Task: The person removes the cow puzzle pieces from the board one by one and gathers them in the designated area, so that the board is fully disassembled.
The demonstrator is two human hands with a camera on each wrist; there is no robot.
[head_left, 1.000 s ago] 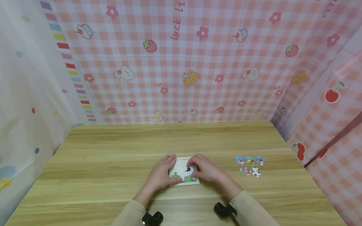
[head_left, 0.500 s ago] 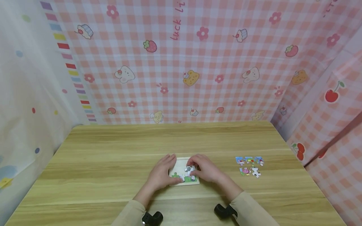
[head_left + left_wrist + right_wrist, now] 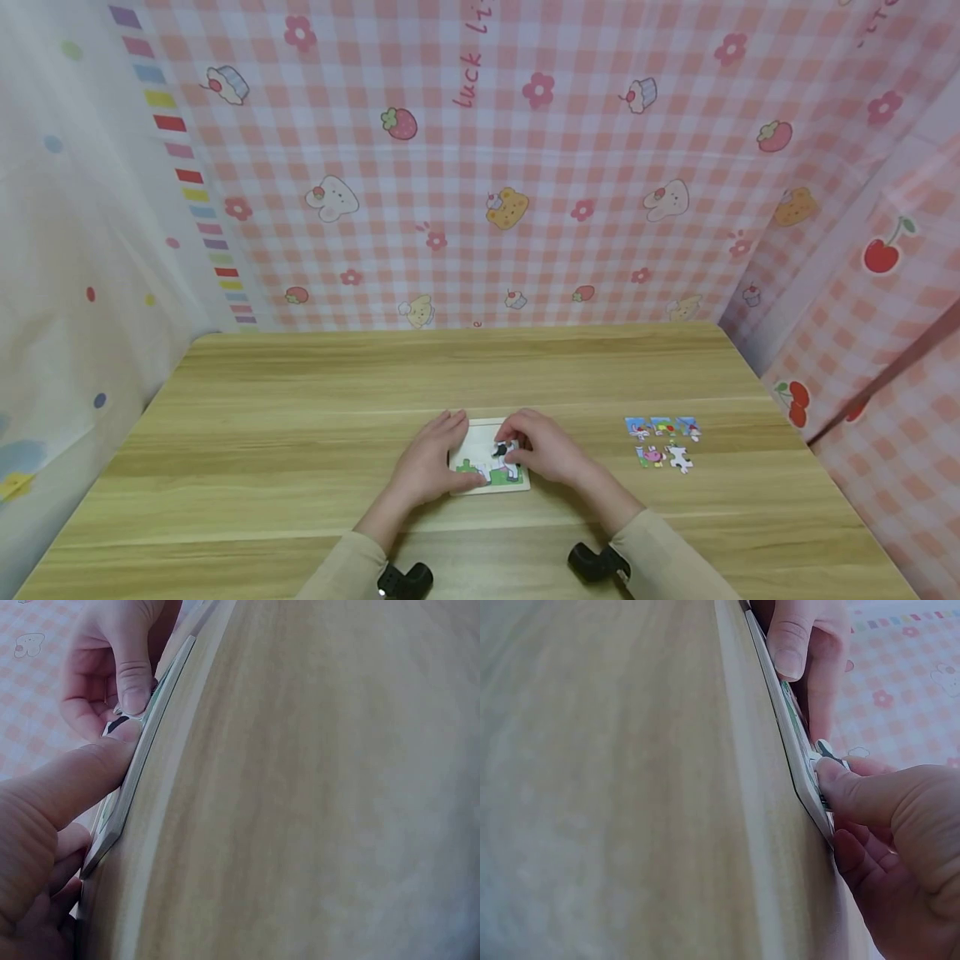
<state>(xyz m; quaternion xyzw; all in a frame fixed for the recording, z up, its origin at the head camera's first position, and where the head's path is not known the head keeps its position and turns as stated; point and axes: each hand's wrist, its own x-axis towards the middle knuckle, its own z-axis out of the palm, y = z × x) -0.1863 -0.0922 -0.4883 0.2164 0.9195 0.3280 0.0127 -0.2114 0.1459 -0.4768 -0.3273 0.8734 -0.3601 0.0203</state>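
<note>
In the head view, a small wooden jigsaw tray (image 3: 480, 435) lies near the front middle of the table. Green and white pieces fill its front part, while its back part is bare. My left hand (image 3: 427, 460) holds the tray's left side, its thumb lying over the front pieces. At the right side, my right hand (image 3: 553, 452) pinches a black-and-white puzzle piece (image 3: 500, 450) between thumb and fingers. From the right wrist view, this puzzle piece (image 3: 825, 748) stands tilted at the tray's surface. My right fingers partly hide it.
Right of the tray, several loose puzzle pieces (image 3: 663, 426) lie in two rows on the wooden table (image 3: 337, 383). One of them, a white piece (image 3: 679, 457), sits at the near right. A pink checked curtain (image 3: 480, 250) hangs behind the table.
The black-and-white piece has tilted and shifted slightly under my right fingers, and the right thumb has moved a little. My left hand and the loose pieces have stayed in place.
</note>
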